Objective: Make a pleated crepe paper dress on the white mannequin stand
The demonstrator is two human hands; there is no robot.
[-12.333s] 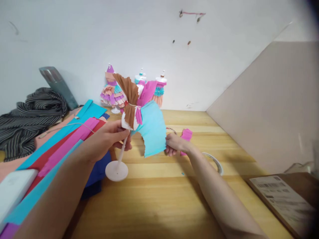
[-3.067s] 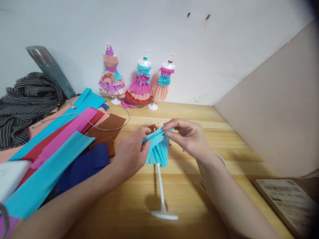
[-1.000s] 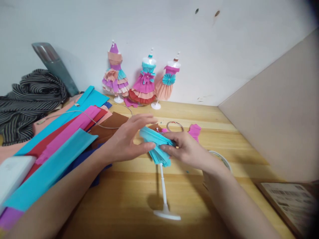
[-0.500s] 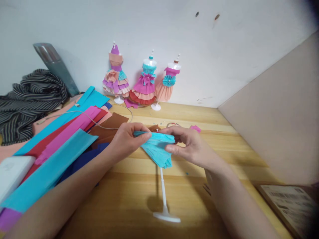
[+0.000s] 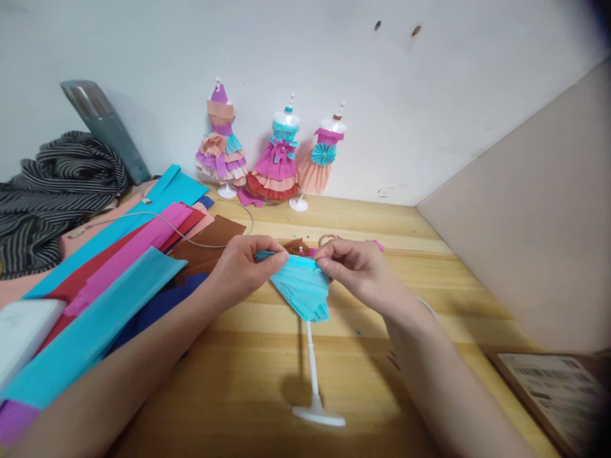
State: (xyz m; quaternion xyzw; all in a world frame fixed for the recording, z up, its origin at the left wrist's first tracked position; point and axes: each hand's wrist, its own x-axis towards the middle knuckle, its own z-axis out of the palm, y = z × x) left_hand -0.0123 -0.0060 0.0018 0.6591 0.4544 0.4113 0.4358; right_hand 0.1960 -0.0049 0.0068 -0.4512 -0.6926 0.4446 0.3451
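Pleated turquoise paper [image 5: 303,289] fans downward over the upper part of a small white stand [image 5: 312,369], whose round foot points toward me. Thumb and fingers of my left hand [image 5: 255,262] pinch the paper's top left edge. At the top right edge, my right hand [image 5: 351,266] pinches the same paper between thumb and forefinger. The top edge runs between both hands. Most of the form under the paper is hidden.
Three small dress forms in paper dresses [image 5: 281,159] stand by the wall. Left lie coloured paper sheets [image 5: 95,318], a white box-like object [image 5: 28,334], a striped cloth [image 5: 71,172] and a leaning bottle [image 5: 107,127]. A cardboard box [image 5: 548,394] is at right.
My right hand has closed its fingers on the paper's right edge and moved slightly left. That edge, loose before, is now drawn in. My left hand is nearly unmoved.
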